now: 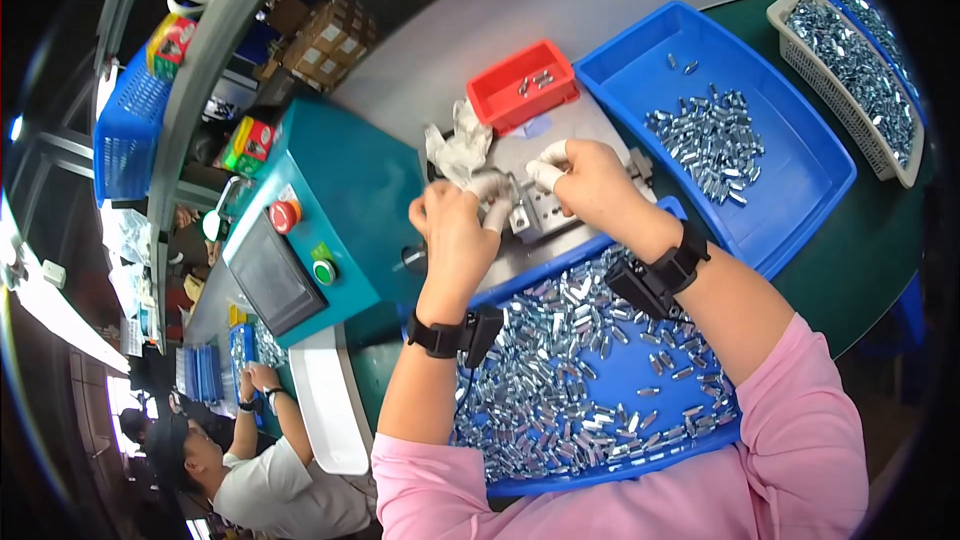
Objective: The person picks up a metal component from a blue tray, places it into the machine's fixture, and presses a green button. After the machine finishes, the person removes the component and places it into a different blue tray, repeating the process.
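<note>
Got my left hand [460, 225] and right hand [598, 188] apart at this metal fixture [545, 210], tbh can't tell if either's pinching anything.

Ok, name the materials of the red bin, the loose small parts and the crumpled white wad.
Red bin: likely plastic, smooth, evenly coloured. Small parts: probably metal, shiny silver with bright glints. White wad: dull, creased; perhaps paper, cloth or thin film.
</note>
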Action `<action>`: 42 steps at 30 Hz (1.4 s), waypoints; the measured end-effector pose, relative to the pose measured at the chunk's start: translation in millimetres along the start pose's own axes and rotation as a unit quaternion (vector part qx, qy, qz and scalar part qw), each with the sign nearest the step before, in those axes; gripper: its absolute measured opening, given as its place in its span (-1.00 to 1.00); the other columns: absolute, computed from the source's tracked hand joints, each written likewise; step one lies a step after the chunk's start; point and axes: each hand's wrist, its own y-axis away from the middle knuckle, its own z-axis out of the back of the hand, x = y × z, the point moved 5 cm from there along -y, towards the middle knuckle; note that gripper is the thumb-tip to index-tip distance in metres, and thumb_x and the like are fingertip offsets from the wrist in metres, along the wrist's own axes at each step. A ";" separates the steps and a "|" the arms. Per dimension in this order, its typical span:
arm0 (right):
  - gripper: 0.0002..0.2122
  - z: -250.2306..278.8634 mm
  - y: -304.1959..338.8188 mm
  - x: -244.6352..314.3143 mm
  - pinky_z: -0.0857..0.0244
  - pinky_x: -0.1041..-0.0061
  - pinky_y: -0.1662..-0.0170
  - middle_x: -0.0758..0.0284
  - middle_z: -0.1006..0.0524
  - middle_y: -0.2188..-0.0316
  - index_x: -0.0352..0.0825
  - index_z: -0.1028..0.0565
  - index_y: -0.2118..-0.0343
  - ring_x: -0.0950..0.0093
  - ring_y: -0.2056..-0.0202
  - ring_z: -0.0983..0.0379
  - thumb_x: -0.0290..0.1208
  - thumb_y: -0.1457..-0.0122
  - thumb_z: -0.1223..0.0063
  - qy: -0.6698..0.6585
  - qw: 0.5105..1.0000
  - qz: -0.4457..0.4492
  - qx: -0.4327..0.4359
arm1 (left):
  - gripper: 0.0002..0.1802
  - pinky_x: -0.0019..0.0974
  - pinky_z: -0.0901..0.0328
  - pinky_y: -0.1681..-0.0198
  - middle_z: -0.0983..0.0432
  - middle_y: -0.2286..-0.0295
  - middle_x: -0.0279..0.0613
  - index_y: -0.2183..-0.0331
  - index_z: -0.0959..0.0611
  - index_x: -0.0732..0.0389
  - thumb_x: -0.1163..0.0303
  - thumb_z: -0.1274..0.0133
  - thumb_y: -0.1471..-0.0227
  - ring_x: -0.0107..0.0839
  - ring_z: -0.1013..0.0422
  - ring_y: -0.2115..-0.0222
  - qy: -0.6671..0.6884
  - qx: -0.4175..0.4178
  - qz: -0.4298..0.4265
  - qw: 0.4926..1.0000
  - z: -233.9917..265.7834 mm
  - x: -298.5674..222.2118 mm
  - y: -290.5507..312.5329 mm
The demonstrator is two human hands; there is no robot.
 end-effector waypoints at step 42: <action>-0.84 -39.3 20.0 -23.5 -0.10 0.65 0.71 0.41 -0.44 0.72 -0.46 -0.57 0.32 0.69 0.78 -0.26 -0.52 -0.09 0.01 0.104 0.977 -0.111 0.149 | -0.69 -0.11 -0.32 0.33 -0.48 0.50 -0.03 0.24 -0.57 0.22 0.32 -0.13 0.08 -0.10 -0.43 0.41 0.137 0.079 -0.006 0.987 -56.1 -10.8 101.1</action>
